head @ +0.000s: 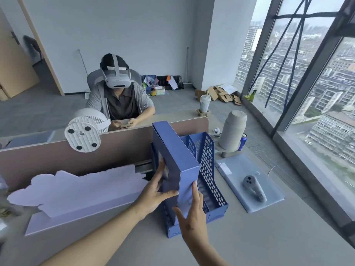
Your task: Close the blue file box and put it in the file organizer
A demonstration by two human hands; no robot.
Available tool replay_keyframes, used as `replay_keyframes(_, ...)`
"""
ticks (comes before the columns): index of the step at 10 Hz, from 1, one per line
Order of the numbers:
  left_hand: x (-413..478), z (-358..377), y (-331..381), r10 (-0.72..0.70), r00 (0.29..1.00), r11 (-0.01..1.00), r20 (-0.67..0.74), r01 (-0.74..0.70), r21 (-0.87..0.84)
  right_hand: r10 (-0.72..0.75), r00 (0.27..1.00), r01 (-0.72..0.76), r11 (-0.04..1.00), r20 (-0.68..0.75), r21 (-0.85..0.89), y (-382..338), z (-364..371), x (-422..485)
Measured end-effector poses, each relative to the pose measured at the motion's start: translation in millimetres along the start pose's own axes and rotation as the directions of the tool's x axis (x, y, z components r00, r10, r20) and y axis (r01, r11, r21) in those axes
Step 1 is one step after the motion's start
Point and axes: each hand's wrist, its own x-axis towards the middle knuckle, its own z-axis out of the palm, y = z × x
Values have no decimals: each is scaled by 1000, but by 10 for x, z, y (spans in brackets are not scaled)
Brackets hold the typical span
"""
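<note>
The blue file box (178,158) stands upright and closed, its lower end down inside the left slot of the blue perforated file organizer (209,169). My left hand (155,194) grips the box's left face, thumb across its near edge. My right hand (194,217) lies flat against the box's near narrow spine, fingers pointing up. The bottom of the box is hidden behind my hands and the organizer's front.
A brown desk divider (57,158) runs behind the organizer, with a white fan (84,131) on it. A person in a headset sits beyond. To the right lie a grey mat with a controller (254,186), a grey flask (233,131) and a can (243,143).
</note>
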Motion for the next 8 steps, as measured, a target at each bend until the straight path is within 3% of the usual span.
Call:
replay_keyframes(2, -86, -19, -252, -52, 999, 997, -10, 53, 50, 49, 998, -51, 998, 49, 32, 208, 193, -154)
replay_keyframes(6, -346, -99, -323, -72, 992, 976, -100, 91, 198, -50, 997, 51, 999, 53, -13, 120, -84, -257)
replay_keyframes(7, -596, -194, -218, -47, 992, 898, -119, 94, 431, -117, 991, 122, 991, -66, 63, -149, -360, -158)
replay_keyframes(8, -783, -271, -156, 32, 995, 777, -96, 36, 628, -240, 939, 263, 963, -247, 64, -474, -665, 13)
